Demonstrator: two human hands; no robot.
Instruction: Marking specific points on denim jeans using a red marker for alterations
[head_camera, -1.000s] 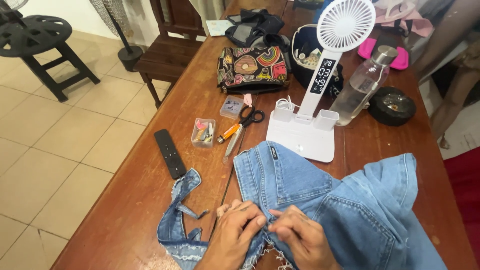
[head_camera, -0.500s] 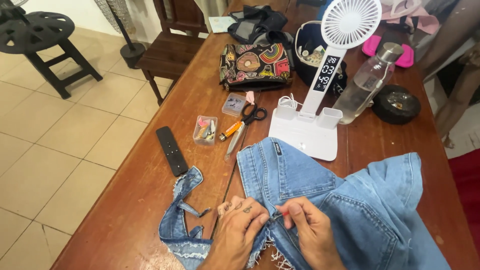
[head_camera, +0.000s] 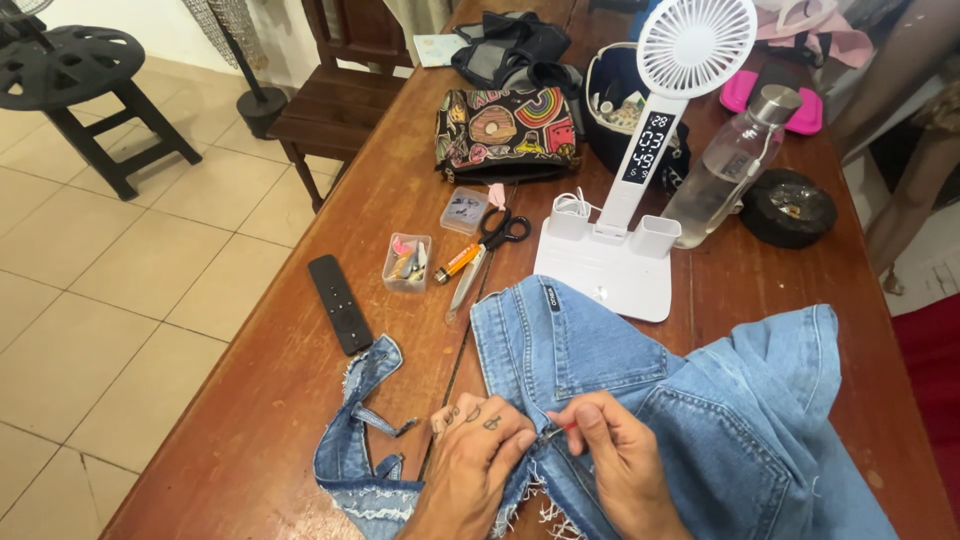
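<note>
A blue denim garment (head_camera: 640, 400) with frayed edges lies spread over the near end of a wooden table (head_camera: 380, 260). My left hand (head_camera: 475, 460) presses and pinches the denim near its seam. My right hand (head_camera: 615, 460) pinches a small red-tipped tool at the same seam, fingertips almost touching the left hand. A cut strip of denim (head_camera: 355, 440) trails to the left of my hands.
Beyond the denim are a black remote (head_camera: 340, 303), a small clear box of bits (head_camera: 406, 262), scissors (head_camera: 485, 250), an orange cutter (head_camera: 458, 263), a white desk fan stand (head_camera: 625, 255), a clear bottle (head_camera: 730, 165), a patterned pouch (head_camera: 505, 130) and a black round case (head_camera: 788, 207). A wooden chair (head_camera: 335, 105) and black stool (head_camera: 75, 85) stand left.
The view has shifted slightly. My hands have stayed at the seam, with the right hand drawing a little to the right of the left.
</note>
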